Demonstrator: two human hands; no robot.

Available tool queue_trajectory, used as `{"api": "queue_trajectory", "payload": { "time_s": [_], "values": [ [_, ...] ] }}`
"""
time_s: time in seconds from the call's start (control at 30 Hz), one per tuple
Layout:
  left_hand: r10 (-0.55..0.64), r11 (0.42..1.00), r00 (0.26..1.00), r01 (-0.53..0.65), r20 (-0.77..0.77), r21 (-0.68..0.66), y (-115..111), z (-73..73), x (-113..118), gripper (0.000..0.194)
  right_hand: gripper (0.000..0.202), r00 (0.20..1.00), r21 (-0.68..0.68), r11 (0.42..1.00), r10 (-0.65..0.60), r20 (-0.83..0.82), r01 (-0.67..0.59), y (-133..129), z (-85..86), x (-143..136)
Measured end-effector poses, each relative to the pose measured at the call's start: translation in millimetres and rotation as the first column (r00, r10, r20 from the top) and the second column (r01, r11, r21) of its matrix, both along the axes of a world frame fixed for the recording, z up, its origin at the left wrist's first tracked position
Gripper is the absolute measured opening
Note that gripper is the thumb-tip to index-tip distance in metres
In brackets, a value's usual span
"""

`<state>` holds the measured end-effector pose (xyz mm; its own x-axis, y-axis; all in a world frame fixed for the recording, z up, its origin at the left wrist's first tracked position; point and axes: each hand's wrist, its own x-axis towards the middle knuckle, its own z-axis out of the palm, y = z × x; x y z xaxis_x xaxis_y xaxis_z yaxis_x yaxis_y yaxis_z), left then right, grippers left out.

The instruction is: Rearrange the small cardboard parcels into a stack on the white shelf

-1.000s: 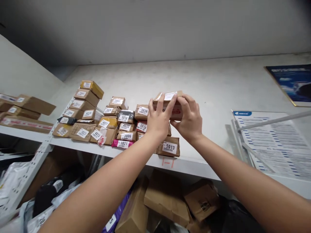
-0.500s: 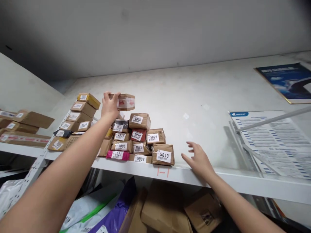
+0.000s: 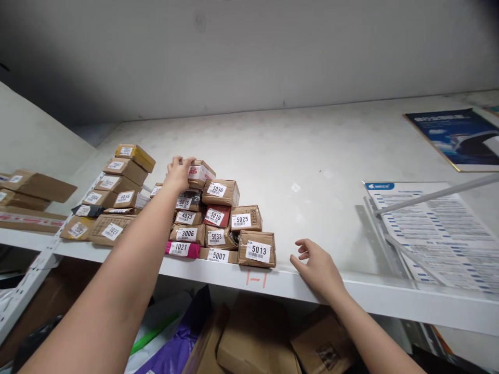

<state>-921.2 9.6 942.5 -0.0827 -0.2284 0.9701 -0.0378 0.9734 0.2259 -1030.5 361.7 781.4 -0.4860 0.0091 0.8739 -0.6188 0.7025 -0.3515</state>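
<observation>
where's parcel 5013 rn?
Head view, left of centre: parcel 5013 sits at the front edge of the shelf, at the stack's right end, right of 5007 and below 5025.

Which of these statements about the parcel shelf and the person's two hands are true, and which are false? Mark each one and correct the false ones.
1. The left hand grips a small brown parcel at the top of the stack. True.
2. The right hand holds the parcel labelled 5013. False: it is empty, open at the front edge of the shelf, apart from that parcel.
3. The 5036 parcel lies just right of the gripped parcel. True.
4. The pink 1021 parcel sits on top of the stack. False: it lies on the bottom row.
</observation>
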Motion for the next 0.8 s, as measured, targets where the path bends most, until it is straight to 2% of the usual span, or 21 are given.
{"api": "queue_trajectory", "payload": {
  "time_s": [0.2, 0.37, 0.53, 0.67, 0.8],
  "values": [
    [-0.006, 0.999, 1.000, 0.006, 0.019, 0.040, -10.7, -2.4, -16.7, 0.092, 0.031, 0.999, 0.028, 0.999, -0.034, -0.009, 0.034, -1.5, -1.1, -0.8],
    [0.025, 0.998, 0.998, -0.029, 0.056, 0.064, -6.5, -7.7, -21.0, 0.102, 0.034, 0.999, 0.023, 1.000, -0.017, -0.041, 0.018, -0.1, -0.4, -5.7],
    [0.057, 0.994, 0.993, -0.066, 0.105, 0.090, 4.8, -11.2, -24.7, 0.092, 0.036, 0.999, 0.037, 0.999, -0.021, -0.035, 0.022, 0.5, -1.2, -7.7],
    [0.037, 0.992, 0.992, -0.051, 0.120, 0.112, 11.8, -14.1, -29.5, 0.089, 0.028, 0.999, 0.071, 0.997, -0.036, -0.029, 0.038, 1.3, -1.4, -7.3],
    [0.020, 0.992, 0.990, -0.037, 0.141, 0.118, 11.0, -25.7, -29.9, 0.090, 0.021, 0.989, 0.162, 0.976, -0.141, -0.036, 0.145, -1.4, -1.9, -3.6]
  ]
}}
